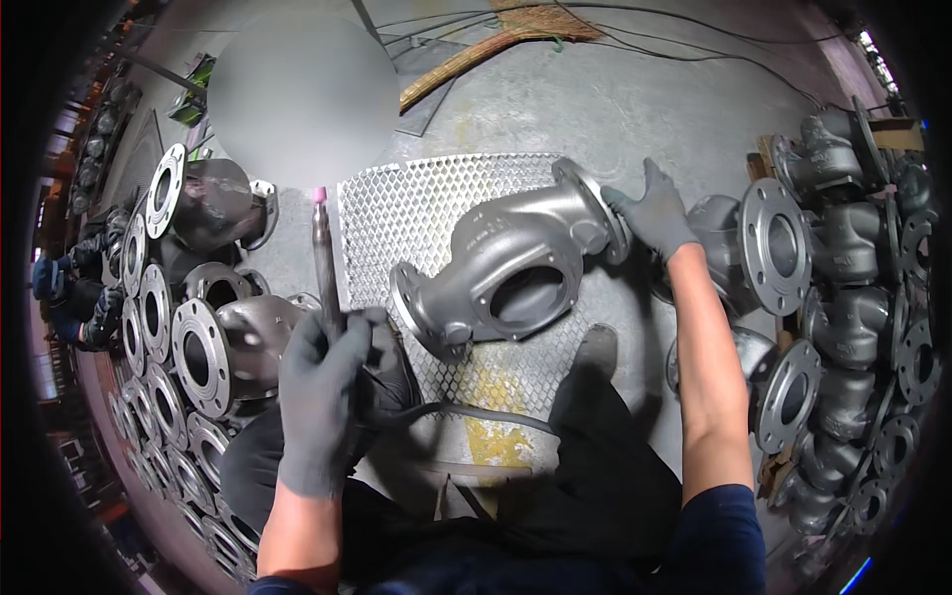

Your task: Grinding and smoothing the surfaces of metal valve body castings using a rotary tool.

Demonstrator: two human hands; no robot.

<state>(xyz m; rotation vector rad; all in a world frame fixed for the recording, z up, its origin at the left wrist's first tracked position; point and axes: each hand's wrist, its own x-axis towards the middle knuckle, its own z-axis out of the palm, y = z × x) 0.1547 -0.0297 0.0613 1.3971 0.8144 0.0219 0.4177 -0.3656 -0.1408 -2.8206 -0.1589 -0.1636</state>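
My left hand [325, 402], in a grey glove, is closed round a slim die grinder [322, 253] held upright, with a pink grinding stone at its tip. A dark hose runs from beneath that hand to the right. In front of me a grey cast-metal valve body [496, 243] lies slantwise, its large oval opening facing me and a flange at each end. My right hand [652, 210], gloved too, is at the far right flange with its fingers spread. The thumb side seems to touch the flange rim; the grinder is apart from the casting.
Beneath the casting lies a perforated metal sheet [382, 213]. Flanged castings [203, 357] are stacked on the left; more castings [778, 248] stand on the right. Behind are a straw broom [476, 55] and loose cables [674, 58]. My shoe [597, 349] is near the sheet.
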